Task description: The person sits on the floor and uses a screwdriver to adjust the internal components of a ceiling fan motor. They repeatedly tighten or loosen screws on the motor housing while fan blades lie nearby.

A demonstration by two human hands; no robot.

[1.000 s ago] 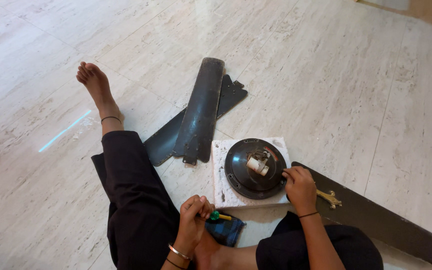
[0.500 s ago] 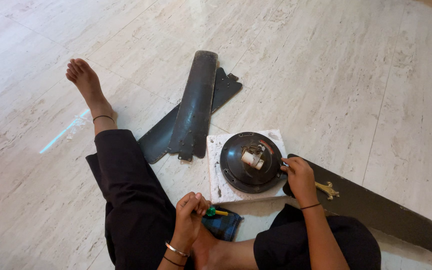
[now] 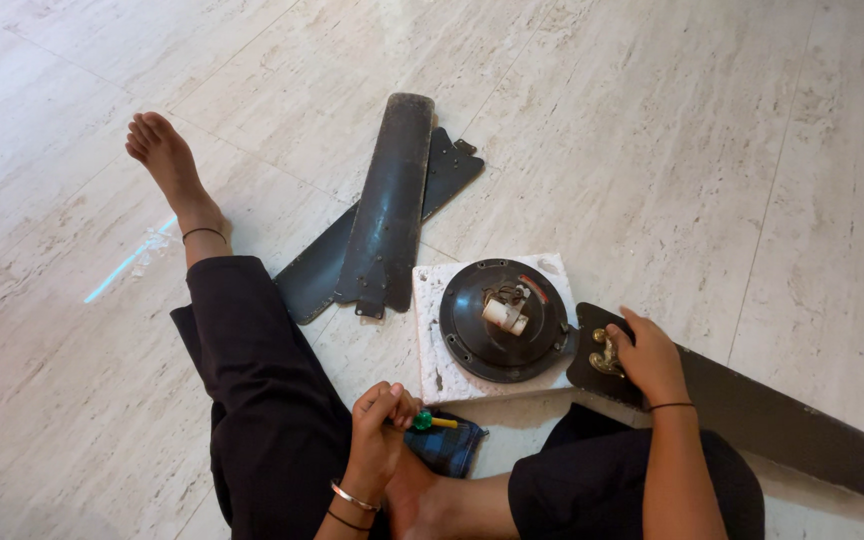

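Note:
A dark round ceiling fan motor (image 3: pixel 504 320) rests on a white foam slab (image 3: pixel 432 350) on the floor in front of me. One long dark fan blade (image 3: pixel 772 415) runs from the motor toward the lower right. My right hand (image 3: pixel 644 358) lies on that blade's inner end, beside its brass bracket (image 3: pixel 604 352) at the motor's rim. My left hand (image 3: pixel 380 432) is closed around a screwdriver with a green and yellow handle (image 3: pixel 432 421), held low over my lap, to the left of the slab.
Two loose dark fan blades (image 3: pixel 384 215) lie stacked on the pale tiled floor (image 3: pixel 652 120) beyond the motor. My bare foot (image 3: pixel 167 165) stretches out to the left. A dark blue checked cloth (image 3: pixel 452 447) lies under the screwdriver near my leg.
My right hand has slid onto the blade's inner end, next to the brass bracket. The left hand keeps hold of the screwdriver in about the same place.

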